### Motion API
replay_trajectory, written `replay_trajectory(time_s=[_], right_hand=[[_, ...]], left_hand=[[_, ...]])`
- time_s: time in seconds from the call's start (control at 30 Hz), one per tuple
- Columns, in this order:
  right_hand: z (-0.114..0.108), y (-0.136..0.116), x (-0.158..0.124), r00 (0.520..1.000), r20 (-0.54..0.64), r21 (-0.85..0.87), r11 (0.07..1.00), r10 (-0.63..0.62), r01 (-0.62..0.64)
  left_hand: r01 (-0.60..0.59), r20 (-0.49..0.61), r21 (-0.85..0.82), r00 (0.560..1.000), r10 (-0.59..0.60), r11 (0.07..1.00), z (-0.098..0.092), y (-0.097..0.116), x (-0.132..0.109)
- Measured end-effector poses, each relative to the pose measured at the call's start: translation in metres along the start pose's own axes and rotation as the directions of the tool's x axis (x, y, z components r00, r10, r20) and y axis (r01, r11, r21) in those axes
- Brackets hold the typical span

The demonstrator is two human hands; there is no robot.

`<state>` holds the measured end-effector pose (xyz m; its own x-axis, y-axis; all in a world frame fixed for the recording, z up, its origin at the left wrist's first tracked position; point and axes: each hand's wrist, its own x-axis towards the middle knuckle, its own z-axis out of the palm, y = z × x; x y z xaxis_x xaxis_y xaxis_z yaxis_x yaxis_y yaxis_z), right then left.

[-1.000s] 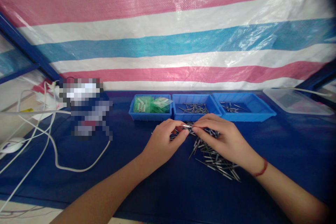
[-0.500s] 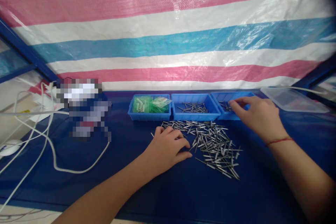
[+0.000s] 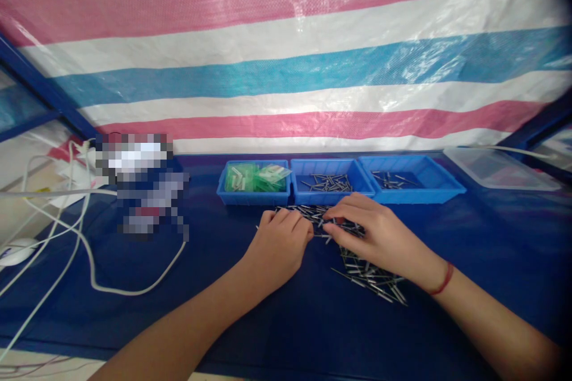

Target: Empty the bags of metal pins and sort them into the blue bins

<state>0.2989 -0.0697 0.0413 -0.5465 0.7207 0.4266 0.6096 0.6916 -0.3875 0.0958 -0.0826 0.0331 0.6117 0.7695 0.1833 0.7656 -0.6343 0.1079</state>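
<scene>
A pile of metal blind rivets (image 3: 373, 274) lies loose on the blue table, partly covered by my hands. My left hand (image 3: 281, 244) is closed at the pile's left side, with one thin rivet (image 3: 320, 236) sticking out to the right from its thumb and fingertips. Over the pile, my right hand (image 3: 375, 229) has thumb and forefinger parted, their tips close to that rivet. Behind the pile, the middle blue bin (image 3: 333, 197) contains several rivets. Fewer rivets lie at the left of the right-hand blue bin (image 3: 420, 193).
A third blue bin (image 3: 254, 198) at the left holds green plastic packets (image 3: 259, 177). A clear plastic lid (image 3: 496, 169) lies at the back right. White cables (image 3: 129, 292) and a mouse (image 3: 18, 251) are on the left. A striped sheet (image 3: 286, 83) hangs behind.
My right hand has moved left and nearer, from the right-hand bin to the pile beside my left hand. My left thumb and fingers have closed together, and a rivet now shows at their tips.
</scene>
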Motion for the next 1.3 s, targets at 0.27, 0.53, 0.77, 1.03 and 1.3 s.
replay_trajectory(time_s=[0.27, 0.53, 0.77, 1.03, 1.3], right_hand=[[0.008, -0.008, -0.002, 0.994, 0.096, 0.15, 0.986, 0.061, -0.075], [0.015, -0.016, 0.0, 0.988, 0.029, 0.295, 0.943, 0.155, -0.156], [0.014, -0.02, 0.001, 0.984, 0.073, 0.374, 0.91, 0.161, -0.177], [0.013, -0.018, -0.001, 0.967, 0.017, 0.406, 0.882, 0.255, -0.239], [0.006, -0.017, -0.003, 0.959, -0.07, 0.366, 0.901, 0.276, -0.233]], left_hand=[[0.074, -0.179, -0.315, 0.974, -0.136, 0.946, -0.003, -0.003, 0.001], [0.116, -0.192, -0.703, 0.919, -0.345, 0.701, -0.005, 0.003, 0.003], [0.092, -0.187, -0.752, 0.92, -0.345, 0.653, -0.008, 0.004, 0.003], [0.101, -0.19, -0.781, 0.901, -0.389, 0.616, -0.005, 0.002, 0.003], [0.104, -0.189, -0.725, 0.92, -0.342, 0.681, -0.006, -0.002, 0.004]])
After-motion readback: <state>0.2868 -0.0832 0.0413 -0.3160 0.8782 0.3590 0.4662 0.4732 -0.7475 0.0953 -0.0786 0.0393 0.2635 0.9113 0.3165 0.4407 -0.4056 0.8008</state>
